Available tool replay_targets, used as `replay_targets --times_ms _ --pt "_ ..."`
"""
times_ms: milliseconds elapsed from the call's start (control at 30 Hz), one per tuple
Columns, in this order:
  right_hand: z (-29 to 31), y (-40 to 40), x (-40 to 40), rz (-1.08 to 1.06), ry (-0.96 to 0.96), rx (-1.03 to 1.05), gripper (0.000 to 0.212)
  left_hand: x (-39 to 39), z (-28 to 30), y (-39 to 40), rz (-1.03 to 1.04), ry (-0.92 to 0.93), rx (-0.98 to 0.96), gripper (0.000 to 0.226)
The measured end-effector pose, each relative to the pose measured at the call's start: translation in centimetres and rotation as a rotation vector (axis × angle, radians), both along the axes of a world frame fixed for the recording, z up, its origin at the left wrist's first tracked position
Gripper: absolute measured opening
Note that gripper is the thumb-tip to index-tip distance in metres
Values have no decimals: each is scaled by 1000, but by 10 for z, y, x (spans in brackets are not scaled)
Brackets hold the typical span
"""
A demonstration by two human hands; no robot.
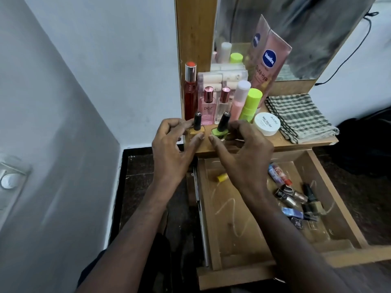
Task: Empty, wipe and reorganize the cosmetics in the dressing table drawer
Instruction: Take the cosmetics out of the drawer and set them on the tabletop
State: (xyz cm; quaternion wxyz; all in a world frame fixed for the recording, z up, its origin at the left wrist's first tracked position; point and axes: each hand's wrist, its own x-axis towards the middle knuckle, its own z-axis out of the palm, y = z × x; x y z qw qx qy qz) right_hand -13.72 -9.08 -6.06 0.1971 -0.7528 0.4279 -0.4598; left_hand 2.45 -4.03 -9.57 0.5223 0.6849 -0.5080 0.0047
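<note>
We are looking down at the table (275,142), with the drawer (232,229) pulled open beneath its front edge. The left hand (171,149) is pinching the yellow nail polish bottle (197,130), thumb in front and fingers curled behind it, so that grip is closing on the bottle at the table's left front. The right hand (243,153) is pinching the green nail polish bottle (220,132) just beside it, thumb in front, fingers wrapping the far side; the bottle is tilting a little. Both bottles are sitting on the table, near each other but apart. Behind them we are noting a tall red spray bottle (190,92), two pink-capped perfume bottles (208,106), a pink bottle with a white cap (239,100), a lime-green bottle (250,104) and a Vaseline tube (269,66) leaning against the mirror (306,28). A white round tub (267,123) is sitting near a folded checked cloth (300,117). Inside the drawer, a small yellow item (222,177) is lying near the back, and a cluster of nail polish bottles (296,201) is lying toward the right side.
</note>
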Motion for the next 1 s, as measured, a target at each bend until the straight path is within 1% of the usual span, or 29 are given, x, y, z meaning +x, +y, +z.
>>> replay_targets --times_ms 67,200,400,667,800,900,1000 --pt "-7 -3 9 -2 31 -7 36 4 1 0 12 65 25 41" --pt "-13 -7 20 -29 62 -46 35 9 2 1 16 108 29 40" --pt "-16 -16 26 -48 59 -86 26 9 2 -1 54 224 -22 37" --pt "-16 -17 31 -30 43 -62 29 3 1 -5 87 273 -48 31" --pt "-14 -14 29 -21 32 -59 33 3 1 -6 99 298 -34 35" --pt "-10 -7 21 -17 57 -103 31 0 3 -3 147 242 -45 43" --pt "-7 0 1 30 121 -218 18 -9 7 2 209 120 -110 43"
